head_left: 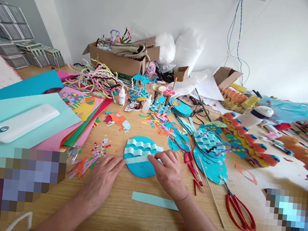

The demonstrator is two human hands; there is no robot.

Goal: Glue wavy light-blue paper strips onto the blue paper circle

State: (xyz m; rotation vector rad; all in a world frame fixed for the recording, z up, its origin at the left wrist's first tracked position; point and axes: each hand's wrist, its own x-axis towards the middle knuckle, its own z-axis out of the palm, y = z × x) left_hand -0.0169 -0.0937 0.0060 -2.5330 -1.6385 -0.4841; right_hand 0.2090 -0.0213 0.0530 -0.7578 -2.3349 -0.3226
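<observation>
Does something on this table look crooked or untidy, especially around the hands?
The lowest pale strip on the blue disc slants up toward the right hand and looks flatter than the two wavy strips above. Loose paper scraps lie jumbled beside the left hand.

Flat, elongated white plastic device (pixel 33 120): round dark badge (pixel 3 129), its mark illegible.
Small white plastic bottle with pointed nozzle (pixel 122 97): label (pixel 121 100) too small to read.
Readable text, numbers, signs: none.
</observation>
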